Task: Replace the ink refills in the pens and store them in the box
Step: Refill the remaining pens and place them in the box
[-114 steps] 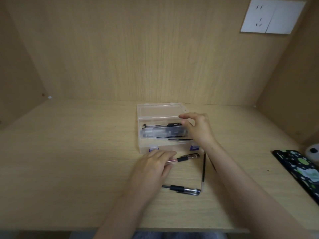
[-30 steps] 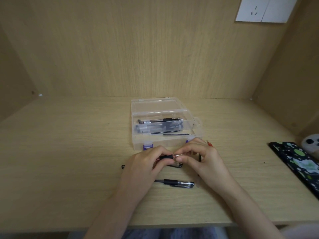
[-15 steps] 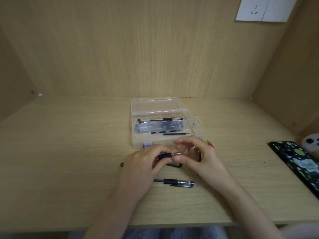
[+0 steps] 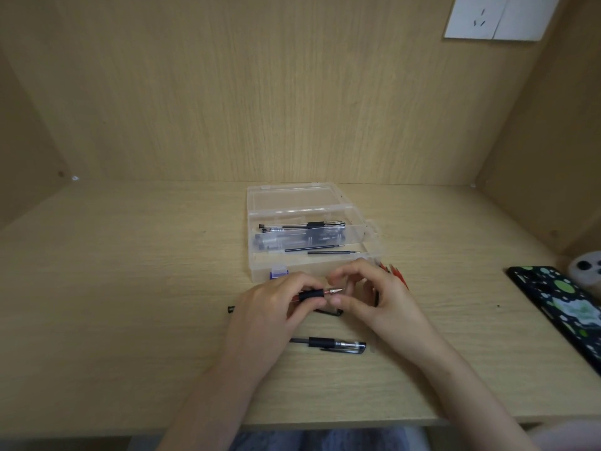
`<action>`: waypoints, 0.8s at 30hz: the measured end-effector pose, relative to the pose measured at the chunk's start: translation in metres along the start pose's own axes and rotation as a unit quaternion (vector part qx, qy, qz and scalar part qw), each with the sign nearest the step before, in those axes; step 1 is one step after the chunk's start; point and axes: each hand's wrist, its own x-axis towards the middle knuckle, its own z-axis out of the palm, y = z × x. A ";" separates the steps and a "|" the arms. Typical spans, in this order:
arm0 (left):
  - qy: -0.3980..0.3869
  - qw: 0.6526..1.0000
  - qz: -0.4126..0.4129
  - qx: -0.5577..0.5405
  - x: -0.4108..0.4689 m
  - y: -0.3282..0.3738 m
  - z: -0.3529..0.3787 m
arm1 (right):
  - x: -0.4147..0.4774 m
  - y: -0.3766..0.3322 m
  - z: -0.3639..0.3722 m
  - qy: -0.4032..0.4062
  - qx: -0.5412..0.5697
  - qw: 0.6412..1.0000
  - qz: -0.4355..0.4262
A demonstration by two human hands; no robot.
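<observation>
Seen from above on a pale wooden desk [image 4: 130, 288]: left hand [image 4: 270, 307] closed around a pen [image 4: 313, 294] by its black grip, metal tip bared and aimed right, just off the surface. Right hand [image 4: 374, 299] loosely curled beside that tip, thumb and forefinger close together near the point; whether anything is pinched between them cannot be told. Just behind both hands, a clear plastic box [image 4: 260, 265], lid thrown back flat, purple latch at the front wall; inside, several dark pens and two loose thin refills [image 4: 331, 252] lying lengthwise. In front of the hands, a second pen [image 4: 328, 344], capped, resting flat on the desk. Partly hidden under the hands, another dark pen part, its end poking out at left. At far right, a black phone case [image 4: 559, 304] with green spots. On the back panel, upper right, a white wall socket [image 4: 487, 17].
</observation>
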 end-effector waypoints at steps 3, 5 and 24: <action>-0.003 1.000 0.001 0.002 0.000 0.000 -0.001 | 0.000 0.000 -0.001 -0.002 0.015 1.000 0.009; -0.007 1.000 0.002 0.009 0.000 0.000 -0.001 | 0.001 0.002 -0.001 -0.009 -0.001 1.000 0.004; -0.008 1.000 -0.001 0.016 0.000 0.002 -0.002 | 0.000 0.001 0.000 -0.003 0.002 1.000 0.021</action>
